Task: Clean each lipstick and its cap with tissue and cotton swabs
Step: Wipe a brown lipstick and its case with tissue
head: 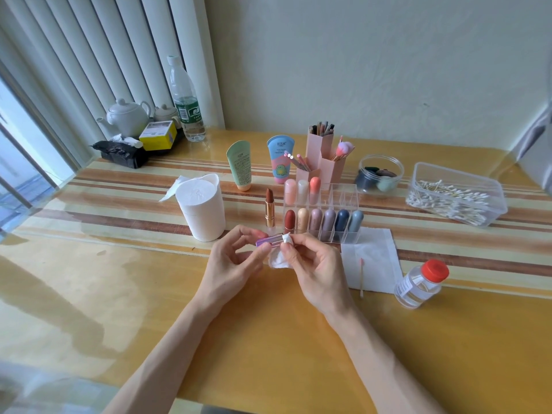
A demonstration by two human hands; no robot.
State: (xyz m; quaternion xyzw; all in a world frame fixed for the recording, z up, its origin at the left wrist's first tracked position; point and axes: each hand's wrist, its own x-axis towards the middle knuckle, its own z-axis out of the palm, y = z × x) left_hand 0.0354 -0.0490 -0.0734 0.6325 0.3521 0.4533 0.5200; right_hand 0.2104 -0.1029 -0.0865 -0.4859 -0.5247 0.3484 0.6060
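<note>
My left hand (236,261) pinches a shiny purple lipstick cap (268,241), held sideways above the table. My right hand (313,264) pinches a crumpled white tissue (279,258) and pushes a twisted tip of it into the cap's open end. An uncapped brown lipstick (270,209) with a gold base stands upright just behind my hands. A clear organizer (349,210) holds several capped lipsticks in different colours. A used cotton swab (361,276) lies on a flat tissue sheet (373,258) to the right.
A tissue roll (203,207) stands left of the lipstick. A clear box of cotton swabs (457,195) sits at the right, a red-capped bottle (421,283) in front of it. Two tubes, pink brush holders, a jar, a water bottle and a teapot line the back.
</note>
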